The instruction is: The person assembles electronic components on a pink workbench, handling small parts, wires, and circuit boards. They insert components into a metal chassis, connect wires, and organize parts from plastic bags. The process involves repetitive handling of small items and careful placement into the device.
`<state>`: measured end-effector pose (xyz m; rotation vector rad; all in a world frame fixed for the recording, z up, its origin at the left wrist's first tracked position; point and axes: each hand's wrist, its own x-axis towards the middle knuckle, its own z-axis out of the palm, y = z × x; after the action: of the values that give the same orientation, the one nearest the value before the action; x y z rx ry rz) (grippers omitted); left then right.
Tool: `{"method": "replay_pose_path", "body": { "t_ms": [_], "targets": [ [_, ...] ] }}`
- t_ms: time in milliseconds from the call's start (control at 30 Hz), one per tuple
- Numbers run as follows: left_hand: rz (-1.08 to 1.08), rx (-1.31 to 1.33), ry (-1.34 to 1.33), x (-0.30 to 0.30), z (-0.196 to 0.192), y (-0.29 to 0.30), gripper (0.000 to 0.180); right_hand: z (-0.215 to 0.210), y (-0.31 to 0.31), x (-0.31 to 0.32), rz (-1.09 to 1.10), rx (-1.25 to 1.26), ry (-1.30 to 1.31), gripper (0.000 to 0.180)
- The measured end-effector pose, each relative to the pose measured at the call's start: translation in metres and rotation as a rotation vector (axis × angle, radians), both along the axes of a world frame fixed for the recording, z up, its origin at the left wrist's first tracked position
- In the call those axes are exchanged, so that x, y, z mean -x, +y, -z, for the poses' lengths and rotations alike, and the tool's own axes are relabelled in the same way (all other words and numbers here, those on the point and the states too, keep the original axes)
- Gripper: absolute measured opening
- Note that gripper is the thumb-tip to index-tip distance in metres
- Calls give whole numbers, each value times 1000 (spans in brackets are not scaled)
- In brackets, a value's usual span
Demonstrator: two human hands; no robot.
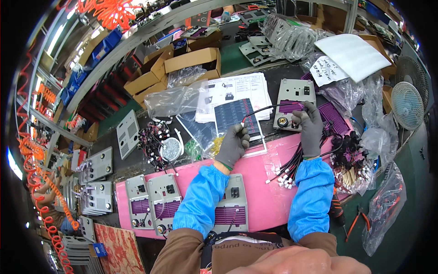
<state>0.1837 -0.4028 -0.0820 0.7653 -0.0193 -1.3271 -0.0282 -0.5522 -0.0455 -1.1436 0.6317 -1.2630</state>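
L hand [233, 147] and R hand [311, 131], both in grey gloves, are well apart, w/ one blk cable [269, 108] arched btwn them: L fingers pinch nr one end, R fingertips nr the other. Cable's up off the mat & doesn't look fitted to anything yet; gloves hide its tips, so can't tell for sure.

Grey panel [298, 91] just beyond R hand has switches & a round fitting on already; can't tell if its wiring is done. Toward the body, below & left of L hand, three more panels [166, 195] lie on the pink mat [264, 192]. Each has a switch in, and dark leads show on them, so prob. part-wired at least.

Cable bundle [286, 173] w/ white conns sits btwn the hands, nearer the body, against R sleeve; looks like plenty left to use. Blk plugs [350, 146] are heaped right of R hand, wire clump [157, 139] is left of L hand. Farther left, panel stacks [96, 196]: finished or waiting, can't say. Overall, I'd judge it mid-batch, this cable being the step in hand.
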Motion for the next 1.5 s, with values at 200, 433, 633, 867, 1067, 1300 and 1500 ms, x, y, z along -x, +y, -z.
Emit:
{"method": "replay_pose_path", "body": {
  "t_ms": [200,433,633,867,1067,1300,1500],
  "targets": [
    [7,27,43,2,-8,3,15,-16,9,-1,126,-135,-78,31],
    [35,97,104,-4,-1,4,23,-9,4,2,93,-144,-107,32],
    [26,81,65,-3,-4,4,22,-8,3,2,103,-123,-85,29],
    [16,51,40,-5,-2,3,19,-11,5,1,122,-105,-52,31],
    [4,34,57,-2,-6,3,19,-4,2,2,91,-114,-53,31],
    [-2,44,49,-1,-6,3,18,-5,2,2,107,-115,-30,31],
    [27,68,52,-5,1,3,20,-3,2,1,112,-98,-49,30]
  ]
}}
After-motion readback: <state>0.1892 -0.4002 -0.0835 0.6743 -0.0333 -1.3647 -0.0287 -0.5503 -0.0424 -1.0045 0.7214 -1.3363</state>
